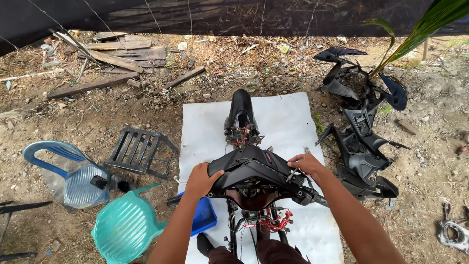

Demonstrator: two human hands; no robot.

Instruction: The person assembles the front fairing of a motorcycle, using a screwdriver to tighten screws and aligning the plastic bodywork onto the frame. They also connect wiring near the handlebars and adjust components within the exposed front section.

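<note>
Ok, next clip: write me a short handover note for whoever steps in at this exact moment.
Left hand grips the left end of the black handlebar cover; right hand holds its right end.
The stripped motorcycle stands on a white sheet, wiring exposed.
Done: removed black body panels lie on the dirt to the right.
Left: the cover sits on the handlebar; whether it is fastened cannot be told.

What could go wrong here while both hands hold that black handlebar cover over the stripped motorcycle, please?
The left hand and right hand hold the black handlebar cover right above exposed red wiring; it might snag. The stripped motorcycle stands on a white sheet over uneven dirt and could tip. Black panels nearby invite tripping.
</note>
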